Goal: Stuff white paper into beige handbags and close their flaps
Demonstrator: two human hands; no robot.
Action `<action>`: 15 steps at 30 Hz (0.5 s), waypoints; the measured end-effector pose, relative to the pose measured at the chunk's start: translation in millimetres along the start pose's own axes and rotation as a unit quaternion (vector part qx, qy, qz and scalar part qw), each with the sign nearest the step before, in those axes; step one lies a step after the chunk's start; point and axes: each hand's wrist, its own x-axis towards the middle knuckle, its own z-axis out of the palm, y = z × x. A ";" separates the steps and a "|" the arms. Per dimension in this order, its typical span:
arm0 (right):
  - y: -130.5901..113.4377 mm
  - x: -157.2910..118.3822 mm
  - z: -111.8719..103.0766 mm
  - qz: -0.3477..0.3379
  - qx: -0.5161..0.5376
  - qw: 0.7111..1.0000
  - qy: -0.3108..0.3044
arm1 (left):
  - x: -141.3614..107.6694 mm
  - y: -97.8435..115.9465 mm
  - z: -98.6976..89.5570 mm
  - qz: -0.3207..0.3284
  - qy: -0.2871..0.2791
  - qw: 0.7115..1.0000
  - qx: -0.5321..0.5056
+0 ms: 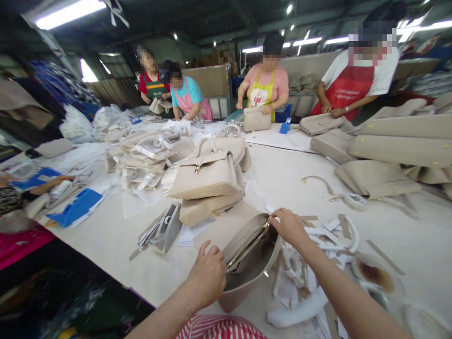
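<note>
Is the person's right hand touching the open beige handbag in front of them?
Touching. The head view shows the right hand with its fingers gripping the top edge of the open beige handbag.

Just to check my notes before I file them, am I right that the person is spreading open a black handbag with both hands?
Not quite: the handbag is beige, not black, as the head view shows. The rest stands: the left hand and right hand are spreading it open.
</note>
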 end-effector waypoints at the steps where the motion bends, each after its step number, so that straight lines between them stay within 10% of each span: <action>1: 10.4 -6.1 1.6 0.017 0.014 1.000 -0.005 | -3.9 -6.3 0.4 -0.005 -0.005 1.000 -0.003; 7: 59.3 -82.8 39.3 0.112 0.052 0.986 -0.111 | -8.1 -5.1 20.1 -0.036 0.085 0.990 -0.104; 15: 32.2 -133.4 107.0 0.109 -0.080 0.986 -0.101 | 20.5 9.7 34.3 0.009 0.135 0.984 -0.112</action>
